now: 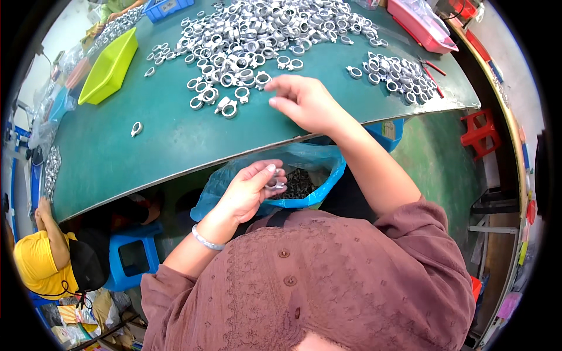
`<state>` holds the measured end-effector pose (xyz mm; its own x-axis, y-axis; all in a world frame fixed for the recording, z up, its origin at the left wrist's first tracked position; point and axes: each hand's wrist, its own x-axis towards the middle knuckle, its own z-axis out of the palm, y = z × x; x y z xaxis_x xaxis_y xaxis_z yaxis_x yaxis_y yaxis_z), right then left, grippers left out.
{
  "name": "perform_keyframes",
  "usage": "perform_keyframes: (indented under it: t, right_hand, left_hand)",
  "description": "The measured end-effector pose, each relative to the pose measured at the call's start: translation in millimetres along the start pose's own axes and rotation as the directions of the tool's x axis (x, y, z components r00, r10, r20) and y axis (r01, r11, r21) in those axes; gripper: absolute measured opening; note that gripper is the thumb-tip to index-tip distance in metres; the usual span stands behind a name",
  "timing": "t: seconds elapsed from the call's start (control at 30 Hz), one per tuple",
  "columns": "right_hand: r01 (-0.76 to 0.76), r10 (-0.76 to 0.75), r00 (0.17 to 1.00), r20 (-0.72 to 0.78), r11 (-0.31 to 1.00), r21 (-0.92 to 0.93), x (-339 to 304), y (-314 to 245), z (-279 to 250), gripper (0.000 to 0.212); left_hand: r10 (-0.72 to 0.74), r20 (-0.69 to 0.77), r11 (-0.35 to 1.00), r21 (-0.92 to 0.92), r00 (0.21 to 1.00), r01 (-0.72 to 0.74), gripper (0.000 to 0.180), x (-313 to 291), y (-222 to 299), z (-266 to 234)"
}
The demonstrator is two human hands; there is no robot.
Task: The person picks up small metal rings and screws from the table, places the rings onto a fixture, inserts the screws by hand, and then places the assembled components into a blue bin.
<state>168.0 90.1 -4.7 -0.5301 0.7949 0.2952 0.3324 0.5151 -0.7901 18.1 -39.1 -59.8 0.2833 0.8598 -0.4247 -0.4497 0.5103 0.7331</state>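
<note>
My left hand [246, 190] is closed around a silver metal ring clamp [274, 183], with the thumb and fingers pinching it over a blue plastic bag [213, 190]. The bag gapes open below the table edge and holds dark small bits [300, 182]. Above the table's near edge is my right hand [304, 104], its fingers bent and thumb apart, and I see nothing between them. Its fingertips are close to the front of a large heap of similar ring clamps [257, 29]. A smaller heap of ring clamps [401, 77] lies to the right.
Red-handled pliers [432, 75] lie beside the smaller heap on the green table [175, 126]. A yellow-green tray [109, 67], a blue bin [167, 8] and a pink tray [421, 26] stand farther off. A person in yellow [44, 266] sits at left; a red stool [480, 133] stands right.
</note>
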Motion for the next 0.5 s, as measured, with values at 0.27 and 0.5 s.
perform_keyframes:
  t: [0.27, 0.5]
  right_hand:
    - [0.165, -0.215, 0.974, -0.068, 0.885, -0.435, 30, 16, 6, 0.017]
    - [0.327, -0.352, 0.921, -0.164, 0.931, -0.164, -8, -10, 14, 0.008]
  left_hand:
    - [-0.001, 0.092, 0.920, 0.391, 0.996, -0.035, 0.035, -5, 11, 0]
    - [0.303, 0.093, 0.939, 0.141, 0.949, -0.314, 0.036, -20, 30, 13]
